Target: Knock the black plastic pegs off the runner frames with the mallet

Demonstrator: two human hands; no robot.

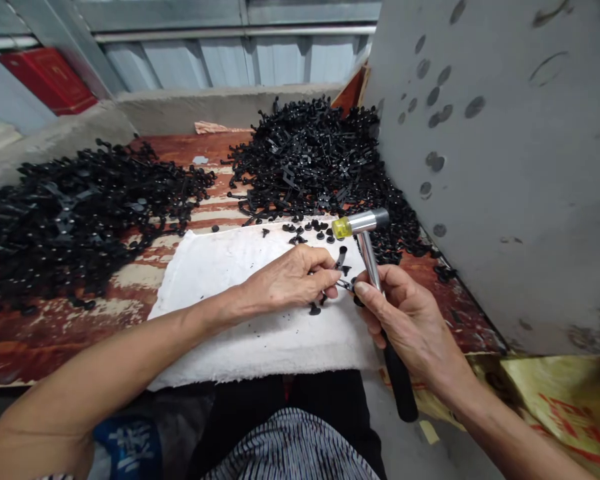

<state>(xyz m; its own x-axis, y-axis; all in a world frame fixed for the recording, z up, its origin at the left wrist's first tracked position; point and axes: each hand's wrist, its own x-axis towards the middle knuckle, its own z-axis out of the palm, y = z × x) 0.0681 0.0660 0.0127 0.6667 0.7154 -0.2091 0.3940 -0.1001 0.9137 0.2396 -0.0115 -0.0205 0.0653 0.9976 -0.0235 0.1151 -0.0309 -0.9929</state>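
Above the white cloth point(220, 340), my left hand point(300, 277) is closed on a small black part with several arms point(341, 260). The arms end in round feet or discs, and a bright metallic bit shows between my hands. My right hand point(405, 310) grips a two-faced mallet point(370, 257) with a yellow face, a dark face, a metal shaft and a black handle. The thumb and fingertips of that hand also meet a small black round piece point(359, 293) at the part's edge. My fingers hide much of the part. Loose black round pieces point(300, 233) lie along the cloth's far edge.
Heaped black parts point(310, 160) stand at the back, and another heap point(65, 220) lies at left on the worn red-brown tabletop point(210, 193). A grey stained panel point(505, 180) rises at right. A red box point(50, 80) sits back left. Yellow sacks point(565, 400) lie below right.
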